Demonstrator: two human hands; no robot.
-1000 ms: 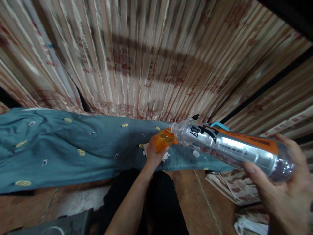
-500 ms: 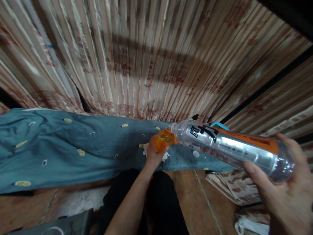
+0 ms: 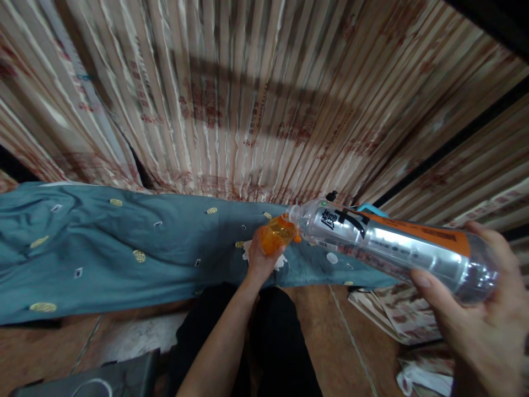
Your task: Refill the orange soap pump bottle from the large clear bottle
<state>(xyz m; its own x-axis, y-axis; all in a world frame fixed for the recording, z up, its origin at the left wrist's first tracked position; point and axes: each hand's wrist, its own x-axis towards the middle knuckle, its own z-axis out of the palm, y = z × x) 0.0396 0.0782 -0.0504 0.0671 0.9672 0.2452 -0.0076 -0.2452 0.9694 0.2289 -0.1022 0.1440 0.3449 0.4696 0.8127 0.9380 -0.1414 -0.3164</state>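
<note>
My right hand (image 3: 475, 314) is closed around the base of a large clear plastic bottle (image 3: 397, 242) with a silver and orange label. The bottle lies tilted, its neck pointing left and slightly away from me. Its uncapped mouth meets the rim of a small see-through orange container (image 3: 278, 234). My left hand (image 3: 261, 256) is wrapped round that container, which hides part of it. A white, tissue-like piece (image 3: 281, 262) shows just below the container, against the cloth. Whether liquid flows between the two is too unclear to tell.
A blue-green cloth with yellow pineapple prints (image 3: 165, 242) covers the surface before me. Behind it hangs a pleated beige curtain (image 3: 231, 110). A small black object (image 3: 331, 196) and a light-blue edge (image 3: 372, 209) show behind the bottle. A dark grey box (image 3: 103, 377) stands lower left.
The view has shifted very slightly. The bottle has turned a little in my right hand's grip, and both hands stay almost in place.
</note>
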